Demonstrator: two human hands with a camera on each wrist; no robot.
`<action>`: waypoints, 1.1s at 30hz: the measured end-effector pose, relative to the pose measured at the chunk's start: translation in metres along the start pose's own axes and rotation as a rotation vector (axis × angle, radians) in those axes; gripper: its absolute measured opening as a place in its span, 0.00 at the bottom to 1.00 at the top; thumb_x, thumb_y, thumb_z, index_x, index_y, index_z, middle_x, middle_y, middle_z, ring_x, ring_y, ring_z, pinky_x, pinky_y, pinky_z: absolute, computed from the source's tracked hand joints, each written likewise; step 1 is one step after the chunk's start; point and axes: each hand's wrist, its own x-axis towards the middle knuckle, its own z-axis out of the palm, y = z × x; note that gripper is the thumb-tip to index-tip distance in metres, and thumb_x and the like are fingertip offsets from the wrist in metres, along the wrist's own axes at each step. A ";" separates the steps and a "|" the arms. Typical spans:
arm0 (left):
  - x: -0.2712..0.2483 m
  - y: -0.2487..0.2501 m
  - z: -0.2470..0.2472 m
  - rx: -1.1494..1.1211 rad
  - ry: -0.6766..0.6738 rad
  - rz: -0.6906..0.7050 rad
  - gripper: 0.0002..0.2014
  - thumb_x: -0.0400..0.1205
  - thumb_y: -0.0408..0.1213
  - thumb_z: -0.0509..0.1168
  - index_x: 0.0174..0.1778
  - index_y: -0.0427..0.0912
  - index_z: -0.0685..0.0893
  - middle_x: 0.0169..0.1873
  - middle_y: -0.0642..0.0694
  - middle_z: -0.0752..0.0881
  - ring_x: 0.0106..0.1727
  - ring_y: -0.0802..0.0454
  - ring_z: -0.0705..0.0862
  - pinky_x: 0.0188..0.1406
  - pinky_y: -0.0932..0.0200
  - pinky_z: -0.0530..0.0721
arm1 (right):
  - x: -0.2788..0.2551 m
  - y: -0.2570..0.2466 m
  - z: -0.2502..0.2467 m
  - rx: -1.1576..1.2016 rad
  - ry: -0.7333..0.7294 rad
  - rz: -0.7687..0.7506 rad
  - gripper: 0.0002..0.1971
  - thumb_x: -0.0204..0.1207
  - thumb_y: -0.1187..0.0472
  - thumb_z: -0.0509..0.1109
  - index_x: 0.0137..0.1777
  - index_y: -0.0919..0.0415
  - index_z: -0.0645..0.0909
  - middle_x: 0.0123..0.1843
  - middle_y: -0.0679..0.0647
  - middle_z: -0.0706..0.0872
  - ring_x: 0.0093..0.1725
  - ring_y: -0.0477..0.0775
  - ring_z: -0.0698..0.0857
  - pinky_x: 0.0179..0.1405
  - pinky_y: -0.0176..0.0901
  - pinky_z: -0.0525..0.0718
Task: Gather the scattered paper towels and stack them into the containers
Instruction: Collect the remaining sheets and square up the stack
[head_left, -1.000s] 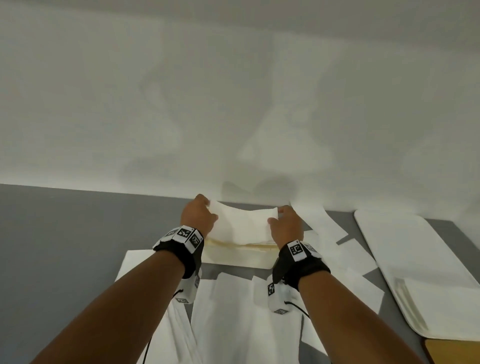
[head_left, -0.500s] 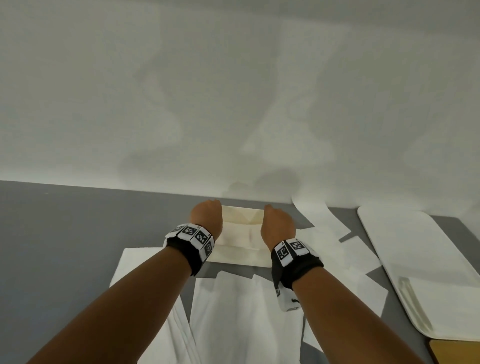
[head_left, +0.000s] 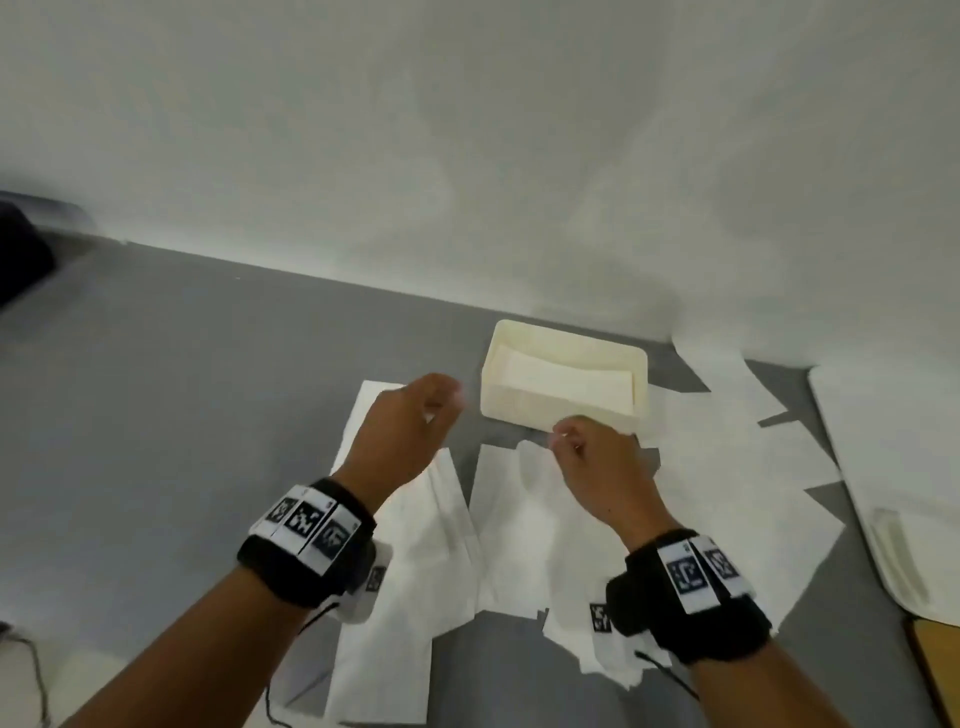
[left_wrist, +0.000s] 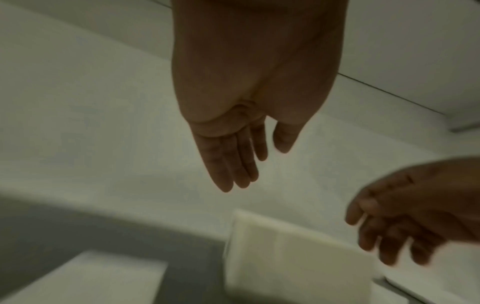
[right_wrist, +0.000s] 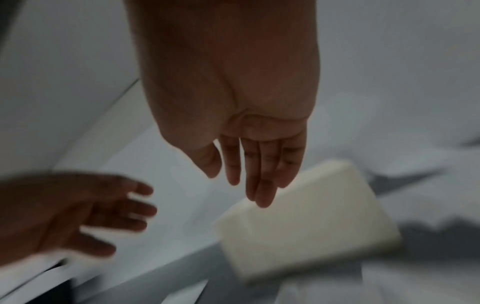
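1. Grey table (head_left: 171, 415): carries everything. A large white tray (head_left: 883, 447) lies at the right edge, its long axis running away from the person.

2. Scattered paper towels (head_left: 727, 483): white sheets spread flat on the table in front of the container and to its right, overlapping at mixed angles. A longer folded stack (head_left: 410, 551) lies under the left forearm, long axis roughly toward the wall. Judgement: very light, limp, easily creased; sheets will slide over each other and drape if lifted by one corner. Best taken along both short edges, two-handed, and squared up before lifting.

3. Cream container (head_left: 563, 415): rectangular box near the wall, open top up, long axis left to right and slightly skewed. A folded towel (head_left: 561, 376) already lies inside, aligned with the box. Judgement: rigid and light; may shift if pushed.

4. Left hand (head_left: 410, 426): above the table just left of the container, fingers straight and close together in the wrist view, holding nothing.

5. Right hand (head_left: 597, 457): just in front of the container, over the loose sheets; fingers extended, slightly apart, empty. Contact with the sheets underneath cannot be told.
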 end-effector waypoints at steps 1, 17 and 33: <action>-0.025 -0.020 -0.003 -0.001 -0.008 -0.106 0.11 0.83 0.44 0.67 0.59 0.48 0.85 0.47 0.56 0.88 0.42 0.64 0.84 0.48 0.72 0.81 | -0.020 -0.002 0.018 0.020 -0.078 0.010 0.12 0.83 0.51 0.60 0.55 0.55 0.82 0.49 0.47 0.86 0.51 0.50 0.84 0.48 0.39 0.74; -0.153 -0.094 0.010 -0.169 -0.081 -0.555 0.17 0.82 0.32 0.63 0.67 0.40 0.73 0.50 0.51 0.79 0.51 0.49 0.80 0.50 0.61 0.73 | -0.024 -0.073 0.165 -0.122 -0.261 0.287 0.18 0.75 0.51 0.70 0.59 0.63 0.82 0.59 0.58 0.87 0.60 0.61 0.85 0.52 0.43 0.80; -0.138 -0.084 0.017 -1.364 -0.353 -0.982 0.18 0.85 0.36 0.63 0.68 0.31 0.78 0.60 0.32 0.86 0.59 0.34 0.85 0.53 0.42 0.85 | -0.105 -0.047 0.100 0.534 -0.551 0.393 0.07 0.76 0.58 0.72 0.51 0.60 0.86 0.34 0.51 0.85 0.26 0.44 0.76 0.22 0.31 0.71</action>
